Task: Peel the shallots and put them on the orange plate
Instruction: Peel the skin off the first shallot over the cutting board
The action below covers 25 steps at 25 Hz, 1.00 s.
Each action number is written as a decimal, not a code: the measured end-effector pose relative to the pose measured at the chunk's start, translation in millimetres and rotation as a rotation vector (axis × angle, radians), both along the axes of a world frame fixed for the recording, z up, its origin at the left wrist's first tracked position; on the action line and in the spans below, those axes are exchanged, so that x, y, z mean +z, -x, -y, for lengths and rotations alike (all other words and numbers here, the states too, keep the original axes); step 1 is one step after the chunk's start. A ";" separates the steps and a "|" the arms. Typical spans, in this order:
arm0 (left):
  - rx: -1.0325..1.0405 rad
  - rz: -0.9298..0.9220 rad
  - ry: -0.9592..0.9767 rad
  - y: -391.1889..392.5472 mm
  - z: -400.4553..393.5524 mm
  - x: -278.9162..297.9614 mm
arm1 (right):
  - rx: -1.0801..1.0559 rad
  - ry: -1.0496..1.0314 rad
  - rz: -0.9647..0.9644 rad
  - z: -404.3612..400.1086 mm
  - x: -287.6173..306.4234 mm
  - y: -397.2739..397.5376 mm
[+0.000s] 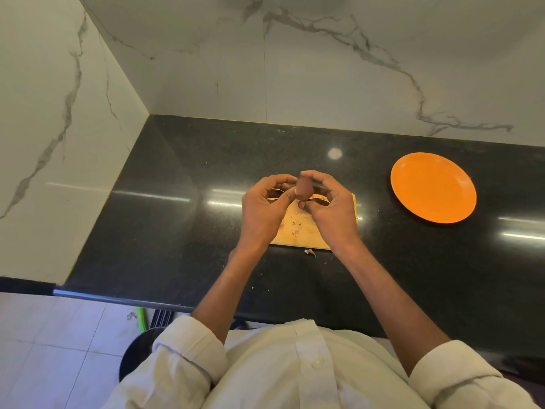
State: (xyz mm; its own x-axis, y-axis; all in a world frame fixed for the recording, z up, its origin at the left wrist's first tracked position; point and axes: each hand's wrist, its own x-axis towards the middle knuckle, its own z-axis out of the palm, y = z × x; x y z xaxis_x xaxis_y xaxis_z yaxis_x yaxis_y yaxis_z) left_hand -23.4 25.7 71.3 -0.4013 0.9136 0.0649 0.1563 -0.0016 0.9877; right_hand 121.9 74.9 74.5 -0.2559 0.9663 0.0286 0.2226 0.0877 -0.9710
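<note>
A small reddish-brown shallot [303, 188] is held above a wooden cutting board [298, 231] at the middle of the black counter. My left hand [262, 211] pinches it from the left with thumb and fingers. My right hand [330, 208] grips it from the right, fingers curled over its top. Bits of pink skin [295, 227] lie on the board. The orange plate [433, 187] sits to the right with nothing on it. Much of the board is hidden by my hands.
A scrap of peel [309, 251] lies on the counter [177, 231] just in front of the board. Marble walls close the counter at the back and left. A dark bin [138, 352] and a green handle [141, 318] stand on the floor below the counter's edge.
</note>
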 end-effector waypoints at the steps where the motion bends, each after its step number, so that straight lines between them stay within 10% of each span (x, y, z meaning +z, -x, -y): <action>1: -0.010 -0.033 -0.013 2.4 0.6 -0.1 | 0.015 -0.005 0.018 -1.0 -0.7 -1.4; 10: -0.064 -0.445 -0.094 10.1 -2.3 5.1 | 0.070 -0.200 0.167 0.4 1.7 -1.6; 25: -0.081 -0.056 -0.034 18.3 -1.6 1.8 | 0.067 -0.075 0.063 -1.1 4.2 -4.6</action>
